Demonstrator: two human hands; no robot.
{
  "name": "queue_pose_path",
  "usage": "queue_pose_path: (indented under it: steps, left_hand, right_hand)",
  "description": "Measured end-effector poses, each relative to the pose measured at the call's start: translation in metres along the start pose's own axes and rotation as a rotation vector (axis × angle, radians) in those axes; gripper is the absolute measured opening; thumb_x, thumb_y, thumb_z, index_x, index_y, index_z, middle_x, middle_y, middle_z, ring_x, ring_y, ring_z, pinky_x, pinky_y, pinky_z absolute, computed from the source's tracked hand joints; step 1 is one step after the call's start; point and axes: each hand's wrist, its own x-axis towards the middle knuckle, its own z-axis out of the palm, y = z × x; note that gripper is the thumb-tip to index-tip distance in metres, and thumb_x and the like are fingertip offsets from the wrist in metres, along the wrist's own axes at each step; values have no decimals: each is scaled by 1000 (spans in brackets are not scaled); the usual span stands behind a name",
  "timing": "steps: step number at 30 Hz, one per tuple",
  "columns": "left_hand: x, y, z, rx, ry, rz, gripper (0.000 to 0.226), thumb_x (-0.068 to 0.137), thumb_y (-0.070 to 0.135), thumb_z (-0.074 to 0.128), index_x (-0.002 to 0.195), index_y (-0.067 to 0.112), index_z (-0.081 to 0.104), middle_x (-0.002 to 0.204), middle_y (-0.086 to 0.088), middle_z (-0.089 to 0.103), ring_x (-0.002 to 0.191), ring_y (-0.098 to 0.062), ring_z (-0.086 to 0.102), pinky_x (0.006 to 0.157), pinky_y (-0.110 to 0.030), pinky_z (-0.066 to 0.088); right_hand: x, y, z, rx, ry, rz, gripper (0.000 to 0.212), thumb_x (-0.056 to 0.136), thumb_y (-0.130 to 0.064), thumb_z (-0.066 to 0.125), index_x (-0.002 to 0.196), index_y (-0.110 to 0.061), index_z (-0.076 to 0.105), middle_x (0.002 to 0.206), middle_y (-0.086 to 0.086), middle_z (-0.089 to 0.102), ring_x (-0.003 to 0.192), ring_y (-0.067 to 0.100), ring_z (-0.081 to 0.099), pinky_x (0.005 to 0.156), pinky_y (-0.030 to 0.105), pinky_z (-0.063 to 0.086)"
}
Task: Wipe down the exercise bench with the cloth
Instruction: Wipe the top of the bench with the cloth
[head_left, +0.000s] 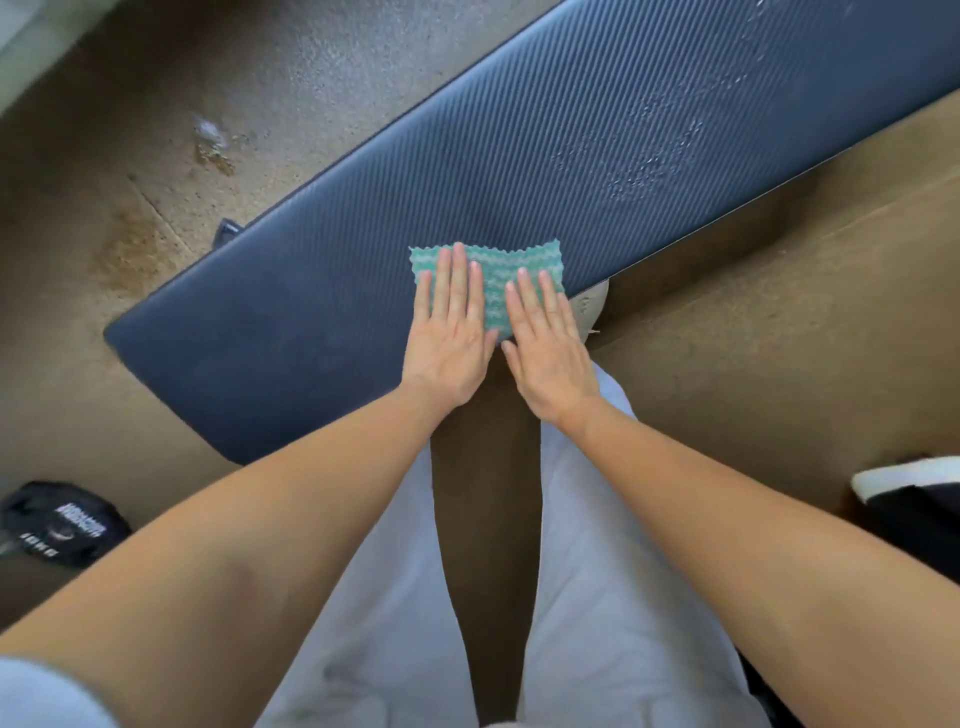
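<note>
— Where, the cloth?
— Flat on the table, near edge.
— The grip?
— Open: left hand and right hand pressed side by side on cloth, fingers spread flat.

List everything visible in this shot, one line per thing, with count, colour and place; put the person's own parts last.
exercise bench: one, dark blue-grey ribbed pad, running diagonally from lower left to upper right.
cloth: one, teal with pale wavy stripes, flat on the bench's near edge.
wet droplets: a patch, whitish, on the bench pad up and right of the cloth.
floor: brown, speckled and stained, around the bench.
weight plate: one, black with white lettering, on the floor at lower left.
shoe: one, black and white, at the right edge.
trousers: light grey, at bottom centre.
left hand: flat, palm down on the cloth.
right hand: flat, palm down on the cloth.
</note>
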Motion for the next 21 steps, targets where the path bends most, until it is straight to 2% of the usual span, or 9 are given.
queue_pose_path:
  steps: [2,8,13,16,21]
  left_hand:
    - [15,-4,-8,11,1,-11,79,107,48,29,162,-2,2,168,-29,-4,157,-46,-4,127,-58,9]
    - [83,-26,-50,17,92,-26,77,108,49,22,161,-1,-3,169,-27,-4,157,-42,-3,128,-55,8]
    - [154,-33,-102,-12,166,-72,81,106,54,21,161,-2,0,169,-27,-2,158,-42,-2,127,-57,5]
    - [160,-28,-105,20,196,-56,80,107,52,18,160,-5,1,169,-28,-1,157,-44,0,127,-59,7]
    - [127,3,-77,35,152,74,78,108,51,18,160,-4,-1,168,-29,-2,157,-44,-1,127,-59,6]
  right_hand:
    - [7,6,-3,-29,-14,-82,66,108,-35,36,162,-11,10,170,13,4,158,30,0,128,43,1]
    - [92,24,-54,-94,103,45,69,107,-51,22,163,-13,4,170,16,-1,158,30,-1,128,44,4]
    - [162,70,-112,-182,141,-58,71,106,-58,12,163,-17,4,170,14,-1,158,29,-1,128,45,2]
    - [164,84,-120,-201,167,-110,73,105,-61,7,163,-17,3,170,14,1,158,29,0,127,46,0]
    - [107,94,-86,-201,100,-19,76,104,-61,8,163,-13,-1,169,19,-3,157,33,-2,127,50,7]
